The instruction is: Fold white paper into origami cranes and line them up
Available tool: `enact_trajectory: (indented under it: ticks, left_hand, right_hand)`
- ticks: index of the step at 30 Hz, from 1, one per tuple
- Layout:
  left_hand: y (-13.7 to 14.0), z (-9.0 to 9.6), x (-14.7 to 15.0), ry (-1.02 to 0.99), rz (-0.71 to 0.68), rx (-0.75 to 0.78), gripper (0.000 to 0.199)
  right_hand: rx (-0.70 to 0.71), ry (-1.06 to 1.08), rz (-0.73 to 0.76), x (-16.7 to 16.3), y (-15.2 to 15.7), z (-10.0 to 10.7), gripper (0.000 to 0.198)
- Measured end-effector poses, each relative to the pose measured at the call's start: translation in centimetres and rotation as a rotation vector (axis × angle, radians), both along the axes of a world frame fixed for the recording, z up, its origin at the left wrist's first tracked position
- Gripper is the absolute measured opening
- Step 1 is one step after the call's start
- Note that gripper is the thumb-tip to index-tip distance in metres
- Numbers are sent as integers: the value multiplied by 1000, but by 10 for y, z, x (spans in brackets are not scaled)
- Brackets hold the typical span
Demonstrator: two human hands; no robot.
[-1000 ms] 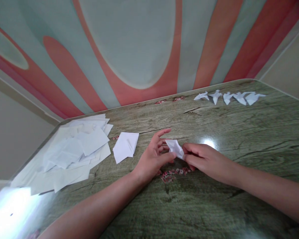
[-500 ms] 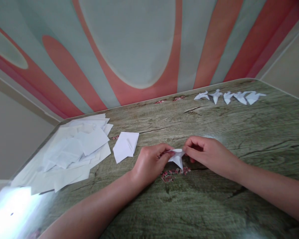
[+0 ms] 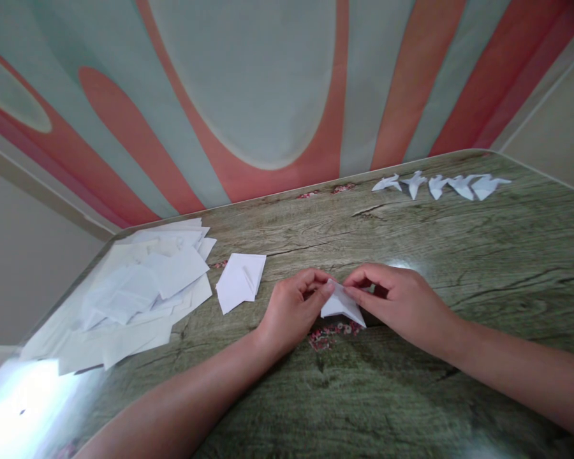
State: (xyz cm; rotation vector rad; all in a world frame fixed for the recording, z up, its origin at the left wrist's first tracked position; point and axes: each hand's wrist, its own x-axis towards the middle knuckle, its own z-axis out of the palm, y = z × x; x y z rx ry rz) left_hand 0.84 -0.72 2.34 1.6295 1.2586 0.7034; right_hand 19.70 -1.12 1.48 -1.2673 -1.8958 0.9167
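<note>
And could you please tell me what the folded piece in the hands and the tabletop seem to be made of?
The folded piece looks like matte white paper, judging by its thin edges and flat, angular folds. The tabletop looks like wood or wood-patterned covering, slightly glossy: it shows grain and bright glare, but which is unclear.

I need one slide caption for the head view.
Left hand and right hand pinch folded white paper, five origami birds beyond.

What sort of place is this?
Perhaps a room at home: a wood-patterned table before a colourful wall, holding a heap of white paper and a row of bird-like folded papers.
</note>
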Motion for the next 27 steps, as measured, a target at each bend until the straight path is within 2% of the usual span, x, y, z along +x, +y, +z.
enact_trajectory:
  ticks: [6,13,19,27]
  left_hand:
    - [-1,-2,2,-27,53,-66,23]
    - [-3,-5,3,-86,-47,-204,23]
    - [-3,-1,3,-102,-68,-256,22]
    - [-3,5,6,-126,-119,-348,24]
  right_hand:
    - [42,-33,-49,0,-1,-1,7]
    - [93,-51,-77,1,1,0,6]
    - [92,2,-2,0,1,-1,7]
    - [89,14,-5,0,1,-2,7]
